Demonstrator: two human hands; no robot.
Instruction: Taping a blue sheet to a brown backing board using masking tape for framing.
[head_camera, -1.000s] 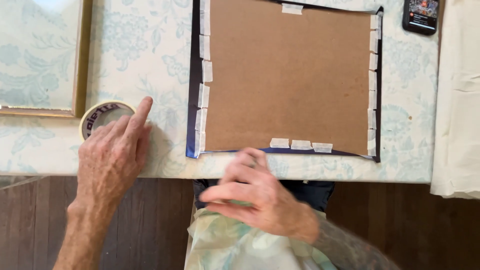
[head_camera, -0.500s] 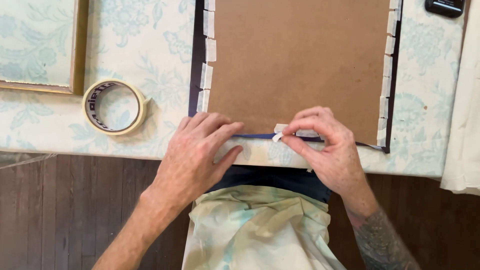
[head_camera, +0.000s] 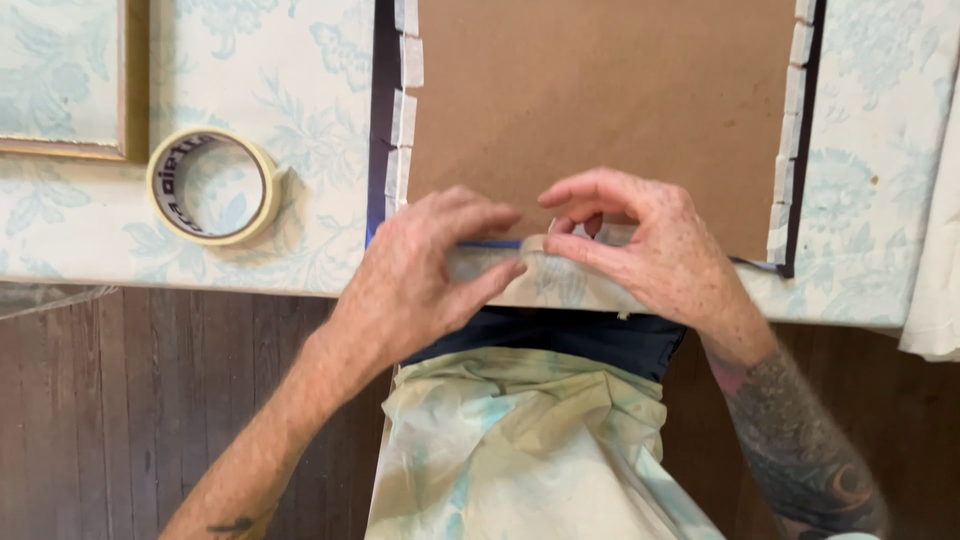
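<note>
A brown backing board (head_camera: 600, 90) lies in a dark picture frame (head_camera: 381, 120) on the floral tablecloth. Short pieces of pale tape run down its left and right edges. My left hand (head_camera: 425, 270) lies flat on the board's near edge, with its fingers pressing a strip of pale tape (head_camera: 480, 262) down there. My right hand (head_camera: 650, 245) is beside it, thumb and fingers pinched on the same strip where it meets the board. The near edge of the frame is mostly hidden under both hands.
A roll of masking tape (head_camera: 212, 186) lies flat on the tablecloth (head_camera: 300, 80) left of the frame. A gold-framed picture (head_camera: 135, 90) sits at the far left. Pale cloth (head_camera: 940, 250) hangs at the right edge. Below the table edge are a wooden floor and my lap.
My left hand left the tape roll and came onto the board's near edge. My right hand rose from my lap to the same edge. The view has closed in on the frame.
</note>
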